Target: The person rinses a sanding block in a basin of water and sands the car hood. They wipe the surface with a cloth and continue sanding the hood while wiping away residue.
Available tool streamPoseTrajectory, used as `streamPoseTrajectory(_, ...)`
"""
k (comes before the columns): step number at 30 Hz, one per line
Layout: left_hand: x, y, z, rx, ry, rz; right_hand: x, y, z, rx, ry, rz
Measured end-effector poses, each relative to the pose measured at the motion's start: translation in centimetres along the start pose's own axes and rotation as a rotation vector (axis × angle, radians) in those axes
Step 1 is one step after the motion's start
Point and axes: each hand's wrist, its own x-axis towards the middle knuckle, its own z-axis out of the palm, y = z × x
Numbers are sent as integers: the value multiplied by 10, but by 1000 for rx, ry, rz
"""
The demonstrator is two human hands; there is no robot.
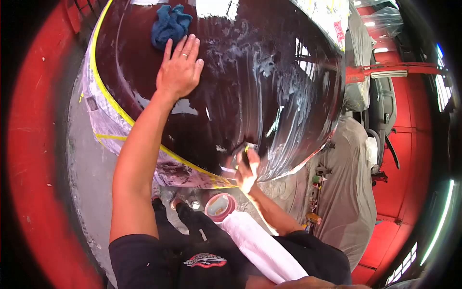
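Note:
A dark, glossy curved panel (211, 115) with whitish wet streaks fills the upper middle. My left hand (180, 71) lies on it with the fingers spread, just below a crumpled blue cloth (169, 24). At the panel's near edge, my right hand (247, 169) is closed around a small dark block (245, 155) with a bit of yellow, held against the surface; motion blurs it somewhat. Yellow tape (109, 98) and masking film (98, 120) run along the panel's left and lower edge.
On the floor below the panel stands a pink bucket (221, 207), near my feet. A pale rolled cloth (255, 241) stretches from beside it toward my body. Grey sheeting (344, 192) covers something at the right, before a red wall (414, 183). Small items lie along the sheeting.

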Motion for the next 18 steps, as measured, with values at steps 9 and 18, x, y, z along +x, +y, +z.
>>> streamPoseTrajectory(9,-6,-17,12,-299,197,-90,299,-57,157,-371,-28,-453)
streamPoseTrajectory(18,9,-17,10,-335,291,-126,231,-76,143,-349,-42,-431)
